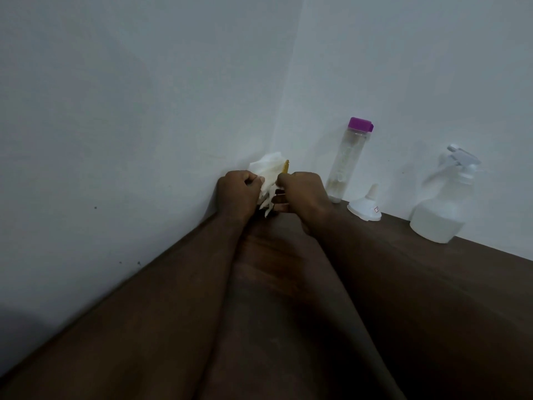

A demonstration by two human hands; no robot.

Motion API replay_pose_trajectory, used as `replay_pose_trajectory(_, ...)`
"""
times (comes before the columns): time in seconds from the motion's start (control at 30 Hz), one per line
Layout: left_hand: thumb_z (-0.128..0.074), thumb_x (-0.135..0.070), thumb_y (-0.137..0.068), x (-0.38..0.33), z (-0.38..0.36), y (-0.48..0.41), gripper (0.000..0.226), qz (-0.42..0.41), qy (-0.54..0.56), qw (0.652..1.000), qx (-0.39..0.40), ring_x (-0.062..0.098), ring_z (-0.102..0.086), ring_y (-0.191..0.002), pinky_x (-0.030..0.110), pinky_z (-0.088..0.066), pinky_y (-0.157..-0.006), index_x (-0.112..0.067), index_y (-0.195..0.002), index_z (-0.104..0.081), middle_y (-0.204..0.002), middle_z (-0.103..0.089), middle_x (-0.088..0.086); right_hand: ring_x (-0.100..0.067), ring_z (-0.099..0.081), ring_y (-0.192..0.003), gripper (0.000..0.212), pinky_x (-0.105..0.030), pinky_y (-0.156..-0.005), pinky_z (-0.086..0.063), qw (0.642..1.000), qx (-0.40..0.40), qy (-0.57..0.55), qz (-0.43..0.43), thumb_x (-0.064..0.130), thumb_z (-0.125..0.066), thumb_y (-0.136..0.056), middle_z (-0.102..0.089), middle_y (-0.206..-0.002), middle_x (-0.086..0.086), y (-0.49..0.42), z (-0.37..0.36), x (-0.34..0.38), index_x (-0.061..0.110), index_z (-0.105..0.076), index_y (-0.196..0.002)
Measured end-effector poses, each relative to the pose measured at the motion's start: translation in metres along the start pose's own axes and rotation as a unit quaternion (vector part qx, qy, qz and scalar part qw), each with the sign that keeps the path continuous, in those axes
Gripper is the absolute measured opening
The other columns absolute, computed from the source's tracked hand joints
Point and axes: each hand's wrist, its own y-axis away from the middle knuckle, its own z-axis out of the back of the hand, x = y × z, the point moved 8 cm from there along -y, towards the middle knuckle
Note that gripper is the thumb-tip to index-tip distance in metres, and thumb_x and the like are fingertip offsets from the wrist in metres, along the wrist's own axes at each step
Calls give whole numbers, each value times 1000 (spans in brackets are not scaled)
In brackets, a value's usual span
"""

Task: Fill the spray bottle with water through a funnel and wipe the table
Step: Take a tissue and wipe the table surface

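Both my hands meet in the far corner of the dark wooden table (288, 298). My left hand (236, 194) is closed on a crumpled white tissue (268, 171). My right hand (302, 194) grips the same tissue from the right, beside a thin yellow piece (285, 166) that sticks up. To the right, against the wall, stands a clear water bottle (344, 163) with a purple cap. A white funnel (364, 206) rests upside down on the table next to it. Further right stands the white spray bottle (442, 203), its trigger head on.
White walls (144, 111) meet in a corner just behind my hands and bound the table on the left and at the back.
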Motion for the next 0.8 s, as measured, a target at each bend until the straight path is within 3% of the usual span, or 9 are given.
replay_pose_trajectory(0.07, -63, -25, -90, -2, 1, 1, 24, -2, -3, 1000, -1, 13, -59, -72, 20, -34, -62, -4, -88, -76, -83, -73, 8, -32, -70, -74, 12, -49, -70, -60, 1000, 6, -17, 10, 5, -54, -84, -68, -81, -19, 9, 5, 10, 1, -63, -77)
replay_pose_trajectory(0.17, -63, -25, -89, -2, 1, 1, 24, -5, -10, 1000, -2, 18, -63, -79, 21, -36, -66, -4, -88, -75, -85, -73, 8, -31, -69, -75, 17, -31, -53, -58, 999, 18, -41, 13, 7, -52, -83, -68, -89, -23, 27, 15, 21, -3, -65, -88)
replay_pose_trajectory(0.3, -67, -27, -86, 3, 1, 4, 23, 11, -4, 1000, -7, 19, -62, -90, 22, -39, -71, -6, -95, -67, -96, -70, 6, -19, -64, -57, 12, -28, -50, -52, 997, 44, -67, -1, 9, -52, -83, -65, -69, -7, 54, 35, 26, 5, -62, -78)
replay_pose_trajectory(0.37, -70, -29, -84, 4, 1, 8, 32, 22, 3, 1000, -14, 23, -62, -95, 29, -46, -78, -7, -104, -60, -103, -67, 8, -19, -66, -63, 11, -33, -58, -55, 997, 39, -66, -13, 14, -56, -80, -65, -66, -5, 64, 51, 26, 8, -62, -74)
replay_pose_trajectory(0.47, -69, -34, -83, -4, 8, 21, 39, 15, -47, 998, -27, 29, -61, -93, 38, -51, -78, -7, -107, -53, -103, -64, 12, -36, -67, -99, 24, -52, -90, -55, 999, 23, -27, -25, 27, -63, -69, -69, -92, -16, 87, 78, 31, 8, -68, -82)
replay_pose_trajectory(0.57, -67, -37, -86, -24, 24, 52, 37, -6, -35, 998, -44, 22, -61, -92, 35, -51, -78, -11, -108, -54, -103, -63, 6, -33, -65, -99, 16, -45, -90, -53, 999, 9, -22, -28, 22, -63, -77, -68, -96, -15, 118, 107, 30, 8, -66, -85)
replay_pose_trajectory(0.67, -61, -49, -88, -66, 14, 95, 33, 34, 105, 989, 101, 13, -65, -84, 29, -50, -77, -19, -101, -56, -98, -66, -1, -31, -63, -94, 5, -41, -84, -52, 999, 5, -29, -24, 13, -61, -81, -64, -93, -13, 151, 137, 29, 11, -65, -81)
replay_pose_trajectory(0.73, -61, -56, -84, -100, -8, 141, 43, 121, 247, 922, 272, 10, -66, -65, 28, -49, -67, -16, -101, -59, -81, -71, 1, -32, -62, -93, 7, -44, -90, -52, 1000, -15, -12, -5, 12, -61, -81, -65, -90, -12, 177, 164, 31, 14, -66, -76)
replay_pose_trajectory(0.8, -71, -56, -75, -131, -25, 191, 55, 156, 301, 841, 421, 10, -57, -58, 29, -45, -60, -10, -104, -62, -68, -65, -3, -28, -61, -89, 15, -45, -90, -53, 999, -37, 7, 8, 5, -58, -87, -65, -89, -12, 206, 192, 33, 15, -66, -78)
